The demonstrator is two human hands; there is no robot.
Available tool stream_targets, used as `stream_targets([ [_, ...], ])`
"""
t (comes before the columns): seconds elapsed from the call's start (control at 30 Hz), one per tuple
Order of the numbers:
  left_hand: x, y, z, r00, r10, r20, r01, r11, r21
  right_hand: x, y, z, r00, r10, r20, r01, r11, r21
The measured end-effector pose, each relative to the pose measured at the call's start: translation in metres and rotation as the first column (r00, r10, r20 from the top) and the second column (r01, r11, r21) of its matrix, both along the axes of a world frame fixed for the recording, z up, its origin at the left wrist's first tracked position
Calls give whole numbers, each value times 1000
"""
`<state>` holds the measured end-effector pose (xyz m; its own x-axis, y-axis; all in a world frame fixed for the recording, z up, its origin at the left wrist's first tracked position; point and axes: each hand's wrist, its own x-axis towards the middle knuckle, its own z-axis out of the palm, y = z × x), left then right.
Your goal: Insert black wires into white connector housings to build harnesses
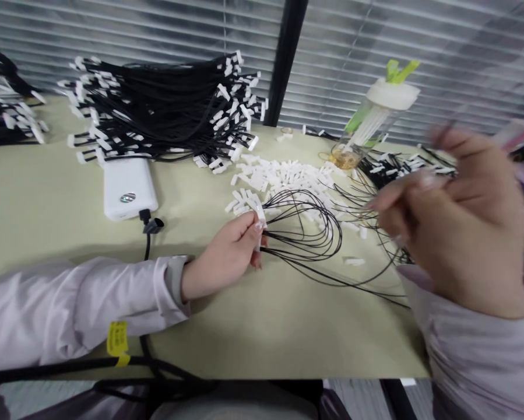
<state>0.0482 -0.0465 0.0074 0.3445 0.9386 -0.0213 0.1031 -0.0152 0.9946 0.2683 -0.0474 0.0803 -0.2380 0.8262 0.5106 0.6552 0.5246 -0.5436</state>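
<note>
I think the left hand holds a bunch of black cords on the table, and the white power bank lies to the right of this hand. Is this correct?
Not quite. In the head view, the left hand does pinch the black cords on the table, but the white power bank lies to its left, not right.

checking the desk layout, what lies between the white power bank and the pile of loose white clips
Bare tabletop in the head view, between the power bank and the clip pile. The bundle of black cords lies behind that stretch.
</note>
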Motion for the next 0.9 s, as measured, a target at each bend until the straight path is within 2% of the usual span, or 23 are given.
stream_targets([
  [0.03, 0, 0, -1, 1000, -4, 10, 4, 1000, 1, -5, -2, -2, 999, 35, -35, -36, 998, -54],
  [0.1, 0, 1, -1, 1000, -7, 19, 7, 1000, 4, -16, -4, -7, 996, 93, 15, -90, 985, -146],
  [0.2, 1, 1, 0, 1000, -8, 2, 8, 1000, 6, -30, -4, -17, 978, 133, 161, -115, 987, -115],
  [0.37, 0, -2, 2, 999, -15, -34, 16, 1000, 26, -39, -4, -28, 964, 157, 215, -135, 985, -111],
  [0.77, -1, -2, -1, 998, -55, -15, 55, 998, 21, -41, 0, -28, 961, 147, 236, -119, 984, -131],
  [0.9, -1, -3, -2, 999, -52, -10, 52, 998, 35, -40, 0, -27, 957, 194, 213, -149, 966, -210],
])
